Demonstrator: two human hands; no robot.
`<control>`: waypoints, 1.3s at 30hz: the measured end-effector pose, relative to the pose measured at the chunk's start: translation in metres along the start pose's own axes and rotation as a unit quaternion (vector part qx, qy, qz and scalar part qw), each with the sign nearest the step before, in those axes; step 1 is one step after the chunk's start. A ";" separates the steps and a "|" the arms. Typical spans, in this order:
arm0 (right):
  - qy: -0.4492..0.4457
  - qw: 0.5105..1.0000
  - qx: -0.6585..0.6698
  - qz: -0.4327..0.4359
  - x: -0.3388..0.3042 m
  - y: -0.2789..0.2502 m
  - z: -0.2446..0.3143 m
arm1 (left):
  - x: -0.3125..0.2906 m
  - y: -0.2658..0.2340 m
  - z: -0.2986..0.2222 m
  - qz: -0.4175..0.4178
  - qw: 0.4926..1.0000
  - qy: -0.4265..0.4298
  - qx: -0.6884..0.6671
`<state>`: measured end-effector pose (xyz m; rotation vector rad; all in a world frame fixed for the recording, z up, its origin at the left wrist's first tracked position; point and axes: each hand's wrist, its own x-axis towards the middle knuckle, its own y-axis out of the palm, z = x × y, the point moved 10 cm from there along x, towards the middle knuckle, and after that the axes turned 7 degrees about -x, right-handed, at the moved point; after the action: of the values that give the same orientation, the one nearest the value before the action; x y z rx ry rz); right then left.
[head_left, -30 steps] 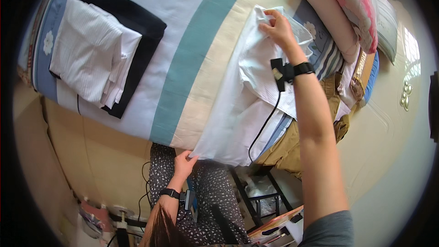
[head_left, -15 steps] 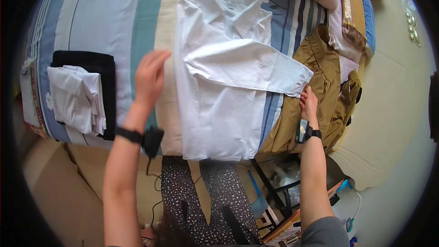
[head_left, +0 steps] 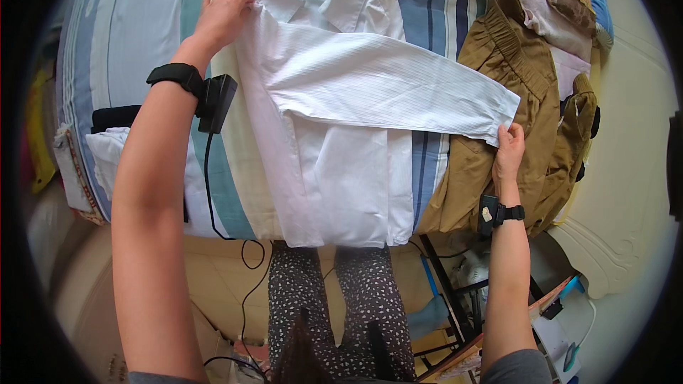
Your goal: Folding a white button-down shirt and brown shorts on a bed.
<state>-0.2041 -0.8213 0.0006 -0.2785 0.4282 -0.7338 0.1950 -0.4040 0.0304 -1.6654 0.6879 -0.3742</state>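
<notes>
A white collared shirt (head_left: 341, 163) lies on the bed with its collar away from me. One striped sleeve stretches across its front to the right, past the shirt's side and over brown trousers (head_left: 523, 50). My right hand (head_left: 509, 149) pinches the cuff end of that sleeve above the trousers. At the shirt's upper left, beside the collar, my left hand (head_left: 224, 18) grips the shoulder edge between closed fingers. Both wrists wear black bands with small devices, and a cable runs down from the left one.
Folded white cloth (head_left: 107, 153) and black cloth (head_left: 114, 117) lie at the left, partly behind my left forearm. Pillows and pink cloth (head_left: 548, 28) are piled at the far right by a cream headboard (head_left: 626, 163). A black metal frame (head_left: 462, 306) stands below the bed.
My left hand has moved up from beside the shirt and taken hold of its shoulder. My right hand has drawn the cuff further right, and the sleeve is straighter.
</notes>
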 end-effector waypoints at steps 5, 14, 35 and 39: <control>0.014 0.999 0.041 -0.029 -0.009 0.005 -0.008 | -0.003 0.006 0.010 0.010 0.997 -0.036 0.060; 0.169 0.980 0.104 0.007 -0.001 0.004 -0.008 | -0.085 -0.014 -0.074 -0.268 0.932 0.071 -0.232; -0.400 0.786 -0.330 0.336 -0.339 0.209 0.056 | -0.074 0.070 -0.042 0.131 0.783 -0.272 -0.544; -0.315 0.747 -0.365 0.459 -0.346 0.231 0.021 | -0.081 0.084 -0.021 0.055 0.668 -0.328 -0.666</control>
<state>-0.2890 -0.4143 0.0249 -0.9387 0.1301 0.5618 0.1001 -0.3773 -0.0364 -2.8360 0.4534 1.1072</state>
